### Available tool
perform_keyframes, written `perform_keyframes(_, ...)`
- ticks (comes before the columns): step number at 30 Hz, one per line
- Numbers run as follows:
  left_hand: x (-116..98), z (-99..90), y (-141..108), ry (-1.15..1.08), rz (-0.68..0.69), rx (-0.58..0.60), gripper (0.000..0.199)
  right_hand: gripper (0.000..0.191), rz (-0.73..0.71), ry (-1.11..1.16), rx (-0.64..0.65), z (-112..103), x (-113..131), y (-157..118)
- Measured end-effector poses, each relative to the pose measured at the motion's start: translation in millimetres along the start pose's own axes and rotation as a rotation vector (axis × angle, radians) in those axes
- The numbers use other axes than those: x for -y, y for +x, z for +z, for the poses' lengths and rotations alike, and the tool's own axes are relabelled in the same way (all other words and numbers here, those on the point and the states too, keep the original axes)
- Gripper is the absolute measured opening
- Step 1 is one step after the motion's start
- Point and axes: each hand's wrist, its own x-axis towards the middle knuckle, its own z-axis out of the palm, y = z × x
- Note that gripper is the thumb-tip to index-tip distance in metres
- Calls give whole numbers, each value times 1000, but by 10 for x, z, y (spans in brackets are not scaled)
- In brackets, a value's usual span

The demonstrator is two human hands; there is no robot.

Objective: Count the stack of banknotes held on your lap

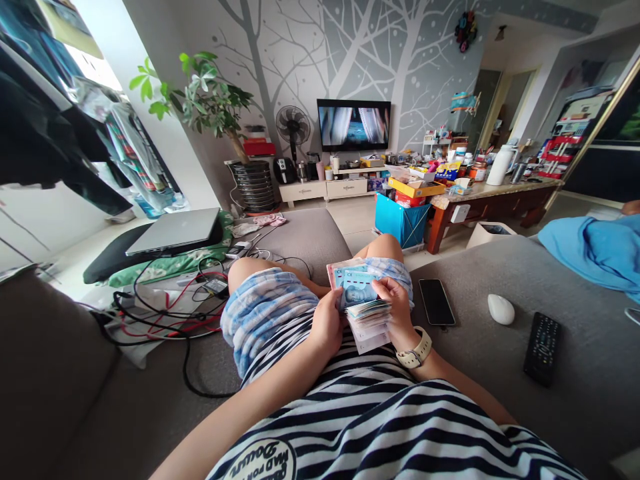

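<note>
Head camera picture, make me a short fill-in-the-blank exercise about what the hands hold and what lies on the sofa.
1. Both hands, left hand and right hand, hold a stack of ____.
2. The wristwatch sits on the ____ wrist.
3. On the sofa, the white mouse lies between the remote control and the ____.

Missing words: banknotes; right; phone

Wall [400,60]: grey, white tree mural
Television [353,125]: on, above low cabinet [325,189]
Sofa [575,280]: grey
Light: daylight from left
</note>
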Motion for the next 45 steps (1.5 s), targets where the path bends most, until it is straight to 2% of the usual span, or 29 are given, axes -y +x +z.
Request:
perform_keyframes(25,-20,7,7,-1,10,11,16,27,-39,-22,-17,-15,-38,28)
perform_keyframes(34,-16,14,3,17,26,14,16,23,-41,32,-14,-7,-46,24)
perform_keyframes(40,7,-8,24,-1,7,57,19,34,-81,-11,14,-21,-30,-4)
perform_keyframes(45,21,-20,25,-19,-1,49,21,41,-59,72,61,-25,-24,-32)
